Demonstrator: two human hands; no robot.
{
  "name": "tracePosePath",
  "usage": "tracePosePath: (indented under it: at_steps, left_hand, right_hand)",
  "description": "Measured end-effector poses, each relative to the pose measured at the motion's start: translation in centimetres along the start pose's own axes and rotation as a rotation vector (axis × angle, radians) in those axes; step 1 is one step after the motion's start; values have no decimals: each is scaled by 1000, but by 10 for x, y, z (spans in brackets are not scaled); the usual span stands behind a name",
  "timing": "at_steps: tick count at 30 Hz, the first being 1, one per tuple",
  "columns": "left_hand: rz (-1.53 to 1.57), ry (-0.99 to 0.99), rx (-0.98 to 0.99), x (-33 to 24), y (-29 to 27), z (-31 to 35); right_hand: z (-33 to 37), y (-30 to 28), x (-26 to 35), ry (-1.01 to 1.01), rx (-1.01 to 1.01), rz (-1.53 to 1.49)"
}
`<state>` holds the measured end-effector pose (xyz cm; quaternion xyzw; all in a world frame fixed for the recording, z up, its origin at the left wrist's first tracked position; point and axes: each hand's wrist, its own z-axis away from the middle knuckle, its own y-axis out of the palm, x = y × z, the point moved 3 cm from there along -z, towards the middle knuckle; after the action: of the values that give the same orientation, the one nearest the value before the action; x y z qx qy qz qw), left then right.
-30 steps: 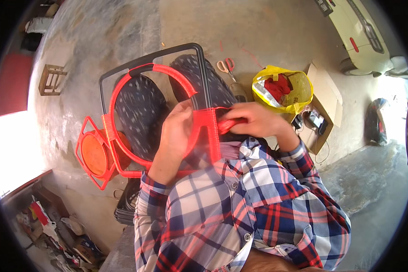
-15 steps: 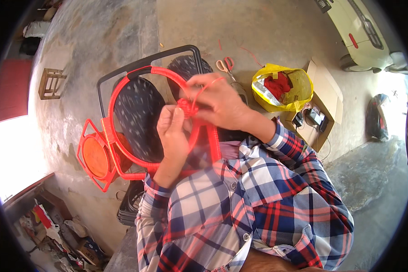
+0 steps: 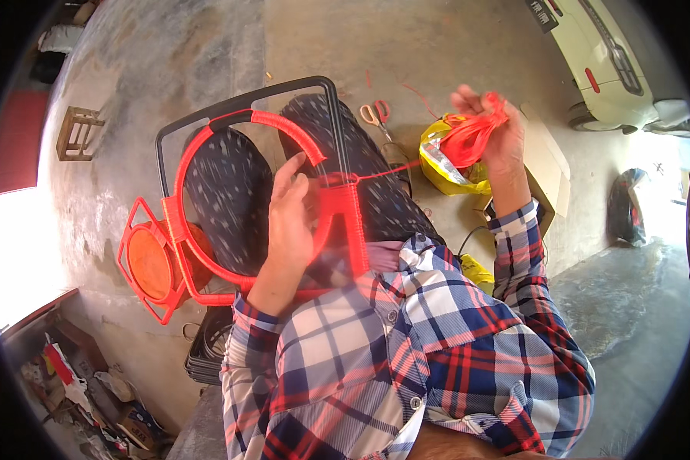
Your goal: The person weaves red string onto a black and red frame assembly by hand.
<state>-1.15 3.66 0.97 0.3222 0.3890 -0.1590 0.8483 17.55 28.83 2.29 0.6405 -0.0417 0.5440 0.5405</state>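
Across my lap lies a black metal frame with a round ring, much of it wrapped in red strand. My left hand is at the ring's right side, its fingers closed round the frame beside the wrapped section; part of its grip is hidden. Out to the right, my right hand is raised and closed on a loose bundle of red plastic strand. One strand runs taut from the bundle to the frame. Below the bundle stands an open yellow bag with a silvery lining.
Scissors lie on the floor beyond my knees. Behind the bag is a cardboard box. An orange-topped stool with a red frame stands left, and a small wooden stool farther off. A parked car fills the upper right.
My right hand has swung from the frame out to the right with the red bundle, drawing the strand straight. My left hand has stayed by the ring, its fingers now at the frame.
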Motion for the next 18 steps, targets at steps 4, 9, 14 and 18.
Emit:
tracePosePath:
  at_steps: [4,9,14,18]
  left_hand:
    - [144,4,220,-3,10,-2]
    - [139,-62,296,8,-1,-10]
    - [15,-42,234,8,0,-10]
    - [-79,-73,170,11,-6,-11]
  right_hand:
    - [-20,-44,-18,30,223,-352]
    - [18,21,-89,339,374,332]
    - [31,53,-99,468,323,662]
    - [22,39,-97,385,231,674]
